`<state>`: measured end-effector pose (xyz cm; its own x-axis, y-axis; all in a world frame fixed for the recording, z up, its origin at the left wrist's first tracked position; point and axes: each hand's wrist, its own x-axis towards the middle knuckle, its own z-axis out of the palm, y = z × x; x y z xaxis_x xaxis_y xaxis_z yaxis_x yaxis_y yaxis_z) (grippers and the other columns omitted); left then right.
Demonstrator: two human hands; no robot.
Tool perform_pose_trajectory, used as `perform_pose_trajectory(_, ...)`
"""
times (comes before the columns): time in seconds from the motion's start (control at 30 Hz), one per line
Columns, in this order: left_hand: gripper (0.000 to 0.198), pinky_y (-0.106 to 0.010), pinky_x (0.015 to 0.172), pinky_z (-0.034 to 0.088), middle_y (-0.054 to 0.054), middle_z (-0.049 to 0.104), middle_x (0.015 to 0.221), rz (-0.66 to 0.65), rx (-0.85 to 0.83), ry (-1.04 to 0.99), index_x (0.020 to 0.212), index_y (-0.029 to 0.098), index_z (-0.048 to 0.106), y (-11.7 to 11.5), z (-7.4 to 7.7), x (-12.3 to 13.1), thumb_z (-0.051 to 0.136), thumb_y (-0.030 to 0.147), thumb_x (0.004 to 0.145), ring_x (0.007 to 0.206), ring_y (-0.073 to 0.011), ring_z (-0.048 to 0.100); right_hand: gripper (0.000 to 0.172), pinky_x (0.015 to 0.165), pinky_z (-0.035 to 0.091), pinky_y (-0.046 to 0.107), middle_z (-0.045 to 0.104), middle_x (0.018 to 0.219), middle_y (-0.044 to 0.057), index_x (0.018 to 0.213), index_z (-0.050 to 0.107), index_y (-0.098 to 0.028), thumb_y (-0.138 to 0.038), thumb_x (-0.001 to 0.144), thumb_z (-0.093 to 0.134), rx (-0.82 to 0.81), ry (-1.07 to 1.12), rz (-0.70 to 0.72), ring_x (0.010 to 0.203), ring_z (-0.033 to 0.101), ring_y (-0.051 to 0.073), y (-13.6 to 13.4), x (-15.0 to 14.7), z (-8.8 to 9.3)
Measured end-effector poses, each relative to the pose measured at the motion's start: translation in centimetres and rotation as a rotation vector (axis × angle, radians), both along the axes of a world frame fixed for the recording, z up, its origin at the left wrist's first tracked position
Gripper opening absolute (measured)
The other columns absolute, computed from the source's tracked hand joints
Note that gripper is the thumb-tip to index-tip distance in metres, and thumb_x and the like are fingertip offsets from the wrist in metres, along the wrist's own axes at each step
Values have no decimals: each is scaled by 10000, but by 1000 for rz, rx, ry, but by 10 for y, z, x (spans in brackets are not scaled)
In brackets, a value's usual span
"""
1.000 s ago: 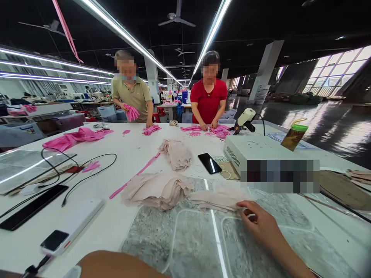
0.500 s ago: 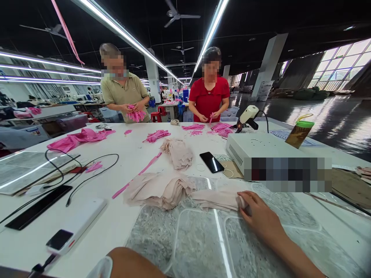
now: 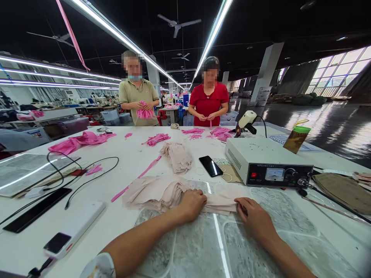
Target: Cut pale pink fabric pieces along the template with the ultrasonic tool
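A strip of thin beige fabric (image 3: 220, 201) lies across the grey marbled mat (image 3: 194, 243). My right hand (image 3: 255, 216) pinches its right end between thumb and fingers. At the strip's left end, my left hand (image 3: 193, 204) is closed with its fingers curled down on the fabric; the fingertips are hidden. Just left of that hand sits a stacked pile of the same beige fabric (image 3: 156, 193), partly behind my left wrist. A second beige bundle (image 3: 176, 157) lies beyond it on the white table (image 3: 121, 173).
A grey control box (image 3: 278, 170) and a phone (image 3: 210, 166) stand right of centre. Cables, a white power bank (image 3: 77, 227) and a black flat bar (image 3: 37, 210) lie left. Pink strips (image 3: 158, 139) lie further back. Two people stand across the table holding pink pieces.
My left hand has come in from the lower left onto the strip's left end. My right hand stays at the right end. The person on the left has shifted rightward.
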<state>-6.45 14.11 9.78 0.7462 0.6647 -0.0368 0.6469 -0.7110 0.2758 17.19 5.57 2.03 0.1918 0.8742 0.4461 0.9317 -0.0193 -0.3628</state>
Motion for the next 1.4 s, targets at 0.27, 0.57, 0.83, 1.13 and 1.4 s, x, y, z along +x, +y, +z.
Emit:
perform_pose_trajectory(0.27,278,-407,877,547,-94,605,1193,53,41,-83,1194,151,592,5,19,10,573,327,980,1019,-207,624,234,799,553,382,623,1146,68,1104,621,-196,-362,941,588,122,9,71,952,627,189,4,12,-4)
perform_pose_trajectory(0.57,209,-281,794,482,-43,684,961,-57,32,-223,1024,175,590,-14,55,29,382,197,1022,881,-178,640,331,874,526,448,593,1224,86,1207,584,-204,-393,935,589,325,-93,91,1039,607,224,8,0,5)
perform_pose_trajectory(0.83,232,-215,641,402,12,640,753,-364,-114,-124,810,182,602,-31,66,-59,439,199,975,665,-129,582,211,708,568,277,671,990,47,1065,625,-204,-184,985,430,394,-165,209,832,663,139,-64,-3,16)
perform_pose_trajectory(1.13,109,-223,636,447,-30,659,921,-385,-93,132,914,187,678,-44,46,-99,573,161,912,715,-149,632,275,765,570,251,684,989,106,1172,610,-150,-142,959,437,323,-202,402,915,677,170,-108,-46,25)
perform_pose_trajectory(1.4,343,-408,1138,336,-61,534,1425,-626,64,-49,1285,201,564,-72,-8,-61,578,336,970,1335,-274,476,243,754,552,240,680,861,53,949,646,-189,-124,975,414,364,-241,412,793,674,141,-105,-41,19)
